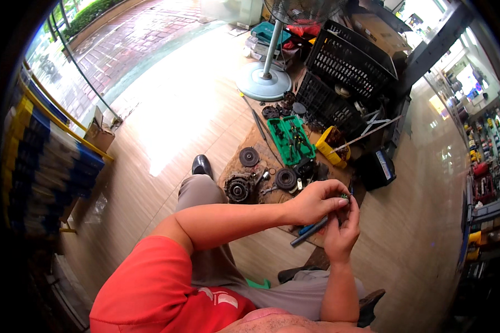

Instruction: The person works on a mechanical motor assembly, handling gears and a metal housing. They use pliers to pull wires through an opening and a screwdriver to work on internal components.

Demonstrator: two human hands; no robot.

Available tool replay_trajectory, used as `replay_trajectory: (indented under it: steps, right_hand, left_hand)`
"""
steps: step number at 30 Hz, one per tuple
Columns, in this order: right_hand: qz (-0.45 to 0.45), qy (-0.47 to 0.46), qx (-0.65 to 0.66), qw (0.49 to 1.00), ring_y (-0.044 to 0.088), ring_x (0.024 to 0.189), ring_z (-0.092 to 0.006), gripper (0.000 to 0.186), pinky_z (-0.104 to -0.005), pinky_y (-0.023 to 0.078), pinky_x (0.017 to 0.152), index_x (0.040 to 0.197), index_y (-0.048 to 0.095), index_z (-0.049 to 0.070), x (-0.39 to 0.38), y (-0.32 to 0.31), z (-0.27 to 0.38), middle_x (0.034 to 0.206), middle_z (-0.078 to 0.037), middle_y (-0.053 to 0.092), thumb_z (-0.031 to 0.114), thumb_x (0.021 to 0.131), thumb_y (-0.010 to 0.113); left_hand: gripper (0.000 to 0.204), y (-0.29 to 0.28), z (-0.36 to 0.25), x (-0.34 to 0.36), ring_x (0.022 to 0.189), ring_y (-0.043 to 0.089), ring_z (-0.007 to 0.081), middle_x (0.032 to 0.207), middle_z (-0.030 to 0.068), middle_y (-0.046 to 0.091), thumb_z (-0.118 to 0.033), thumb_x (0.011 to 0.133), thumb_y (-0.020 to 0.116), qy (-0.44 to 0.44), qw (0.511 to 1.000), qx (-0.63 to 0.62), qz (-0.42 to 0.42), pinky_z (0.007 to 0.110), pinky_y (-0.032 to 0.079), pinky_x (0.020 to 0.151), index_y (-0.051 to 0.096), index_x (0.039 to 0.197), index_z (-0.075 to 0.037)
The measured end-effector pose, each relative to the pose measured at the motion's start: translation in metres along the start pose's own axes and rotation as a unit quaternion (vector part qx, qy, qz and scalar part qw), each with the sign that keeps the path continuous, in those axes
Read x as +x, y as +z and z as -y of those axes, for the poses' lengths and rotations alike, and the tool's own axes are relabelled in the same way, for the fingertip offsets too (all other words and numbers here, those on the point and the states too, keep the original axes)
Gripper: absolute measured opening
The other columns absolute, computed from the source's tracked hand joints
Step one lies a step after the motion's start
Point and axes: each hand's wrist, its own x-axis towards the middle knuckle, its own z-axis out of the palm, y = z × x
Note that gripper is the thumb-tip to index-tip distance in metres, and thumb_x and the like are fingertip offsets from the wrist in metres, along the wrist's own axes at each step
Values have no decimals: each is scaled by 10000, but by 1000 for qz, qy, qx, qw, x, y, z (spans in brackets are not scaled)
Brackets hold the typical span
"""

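Both hands meet over the right part of the cardboard. My left hand (pixel 318 203) pinches a small part with some green on it (pixel 345 196) between thumb and fingers. From the right, my right hand (pixel 342 232) closes on the same small part with its fingertips. Fingers cover most of it, so its kind does not show. Below the hands lies a dark grey tube (pixel 308 233) on the cardboard. Beyond my left forearm sit a dirty round machine housing (pixel 239 188), a dark disc (pixel 249 156) and a black ring-shaped part (pixel 286 178).
A green tool case (pixel 290 140) with pliers lies open ahead, beside a yellow container (pixel 333 146). Black crates (pixel 351 58), a fan stand (pixel 264 80) and a black battery-like box (pixel 375 168) stand farther off. A blue-and-yellow rack (pixel 53 150) stands left.
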Motion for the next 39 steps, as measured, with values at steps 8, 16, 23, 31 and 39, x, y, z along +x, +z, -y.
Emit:
replay_trajectory:
  steps: [8, 16, 23, 31, 39]
  right_hand:
    - [4, -43, -104, 994, 716, 910, -291, 426, -363, 557, 782, 1307, 555, -29, 7, 4, 0, 1058, -208, 693, 35, 903, 674]
    - [27, -37, -138, 989, 711, 794, -299, 366, -374, 551, 697, 1255, 593, -27, 9, 6, 10, 924, -190, 702, 51, 907, 676]
    - [11, -27, -123, 992, 702, 770, -275, 254, -345, 540, 682, 1155, 648, -19, 4, 8, 13, 918, -180, 704, 39, 909, 670]
    - [-22, -99, -137, 985, 654, 705, -249, 96, -335, 500, 629, 994, 686, -6, 9, 1, 12, 833, -142, 668, 0, 903, 655]
    - [-2, -134, -163, 977, 610, 645, -267, 72, -344, 475, 588, 959, 690, 0, 8, -9, 13, 752, -130, 612, 2, 892, 665]
  left_hand:
    - [217, -3, -2, -3, 960, 628, 105, 1016, 46, 671, -67, 974, 629, 6, 996, 68, -52, 274, 530, 821, 570, 1172, 0]
    - [212, -8, -11, -10, 882, 615, 84, 948, 46, 670, -77, 953, 668, 26, 986, 129, -103, 273, 524, 775, 574, 1122, 11]
    - [245, -12, -25, -18, 755, 617, 130, 820, 109, 655, -100, 897, 733, 93, 947, 285, -119, 303, 510, 676, 592, 1069, 3]
    - [265, -22, -23, -24, 830, 660, 376, 893, 180, 663, -142, 849, 747, 153, 896, 402, -105, 414, 530, 702, 620, 1054, -32]
    - [229, -28, -22, -32, 870, 646, 372, 896, 156, 652, -168, 842, 723, 138, 862, 486, -40, 449, 519, 725, 622, 1009, -48]
